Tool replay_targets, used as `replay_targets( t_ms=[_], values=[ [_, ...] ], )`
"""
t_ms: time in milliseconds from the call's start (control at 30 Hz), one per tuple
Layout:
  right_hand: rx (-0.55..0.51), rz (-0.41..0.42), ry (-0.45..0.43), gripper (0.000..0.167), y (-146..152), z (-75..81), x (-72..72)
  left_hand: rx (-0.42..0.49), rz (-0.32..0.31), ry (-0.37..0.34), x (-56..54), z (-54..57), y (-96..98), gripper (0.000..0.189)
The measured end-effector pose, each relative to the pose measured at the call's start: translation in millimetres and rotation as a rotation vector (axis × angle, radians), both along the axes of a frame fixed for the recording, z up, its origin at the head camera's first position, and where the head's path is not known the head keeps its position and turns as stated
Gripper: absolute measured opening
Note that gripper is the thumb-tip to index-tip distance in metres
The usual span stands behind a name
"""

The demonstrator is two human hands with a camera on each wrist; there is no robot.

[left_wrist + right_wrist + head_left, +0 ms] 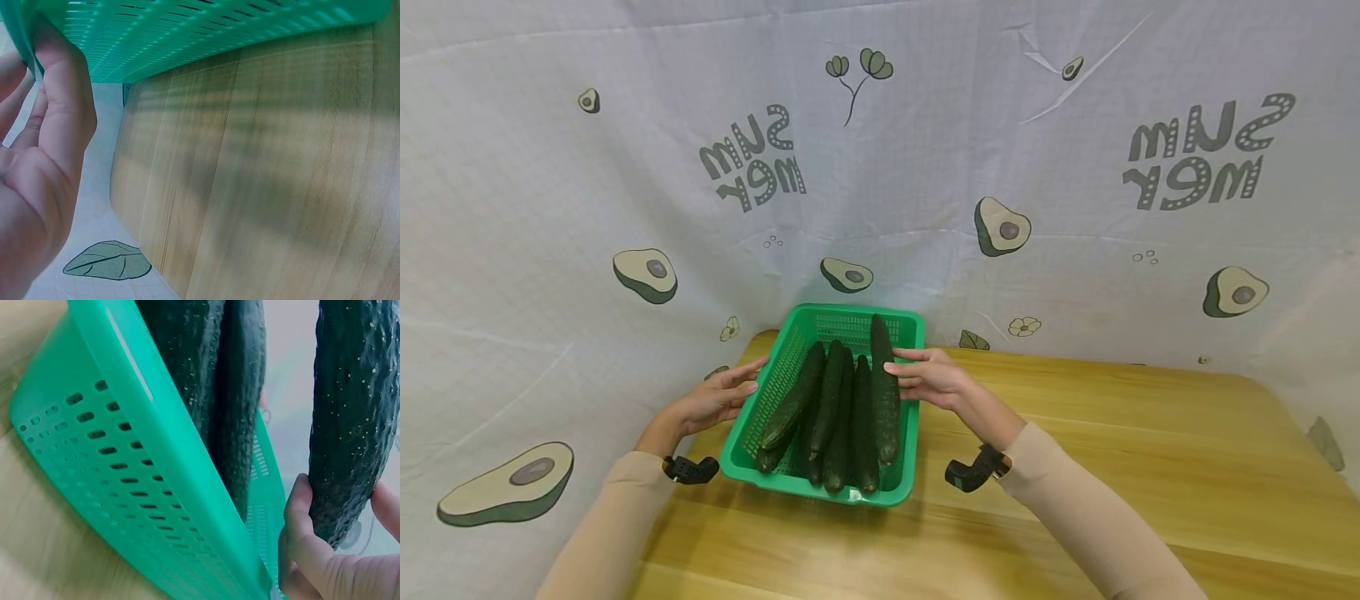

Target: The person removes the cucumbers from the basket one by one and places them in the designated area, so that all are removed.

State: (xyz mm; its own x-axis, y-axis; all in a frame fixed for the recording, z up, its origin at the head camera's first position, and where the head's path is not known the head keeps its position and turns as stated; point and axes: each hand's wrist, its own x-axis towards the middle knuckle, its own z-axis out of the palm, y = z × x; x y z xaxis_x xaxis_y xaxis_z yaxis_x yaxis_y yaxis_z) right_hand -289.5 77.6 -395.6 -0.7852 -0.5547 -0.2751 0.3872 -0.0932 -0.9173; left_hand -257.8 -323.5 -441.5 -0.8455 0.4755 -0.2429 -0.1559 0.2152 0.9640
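A green plastic basket (pixel 880 498) with slotted walls stands on the wooden table, several long dark green cucumbers (pixel 829 400) lying side by side in it. My left hand (pixel 718 397) is at the basket's left rim; in the left wrist view its fingers grip the edge of the green wall (pixel 187 37). With my right hand (pixel 932 379) I hold one cucumber (pixel 886 412) at the basket's right side, its far end tilted up. Seen from the right wrist, this cucumber (pixel 353 412) is between thumb and fingers near its end, beside the rim (pixel 140 381).
The wooden table (pixel 1075 450) extends to the right and toward me. Behind it and on the left hangs a white cloth (pixel 910 167) printed with avocados and lettering, close to the basket's far side. Each wrist wears a black strap device (pixel 973 469).
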Motion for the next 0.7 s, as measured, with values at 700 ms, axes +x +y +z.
replay_targets(
  t_ms=[700],
  values=[
    [-0.040,-0.040,0.070,0.062,54,-5.3,9.6,0.042,-0.001,-0.009,1.8,-1.0,0.7,0.065]
  ],
)
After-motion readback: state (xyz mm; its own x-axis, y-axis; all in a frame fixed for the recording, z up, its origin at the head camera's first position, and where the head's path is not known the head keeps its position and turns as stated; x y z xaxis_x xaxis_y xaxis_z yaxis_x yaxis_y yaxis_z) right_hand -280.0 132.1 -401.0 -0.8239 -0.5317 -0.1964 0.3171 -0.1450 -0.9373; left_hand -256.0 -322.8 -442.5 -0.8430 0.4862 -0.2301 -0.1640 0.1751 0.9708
